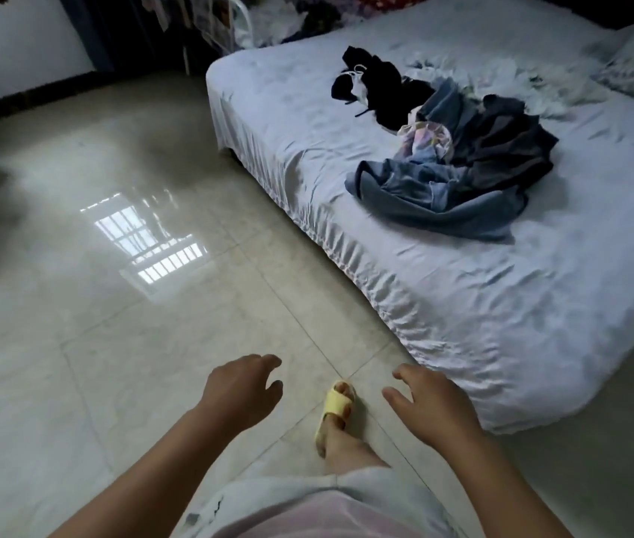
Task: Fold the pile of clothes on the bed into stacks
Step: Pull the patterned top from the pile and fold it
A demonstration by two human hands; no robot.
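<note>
Pile (451,149) sits mid-bed (502,304), ahead and to your right, well apart from both hands. Long axis runs away from you, roughly along the bed's length. Right hand (430,405) is nearer; left hand (243,390) farther. Both are relaxed, empty, over the floor (113,324).

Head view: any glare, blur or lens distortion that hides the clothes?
Head view: window glare sits on the floor, well away from the clothes; the bed edge bows from the wide lens; dim light merges the dark garments; both hands look slightly soft.
</note>
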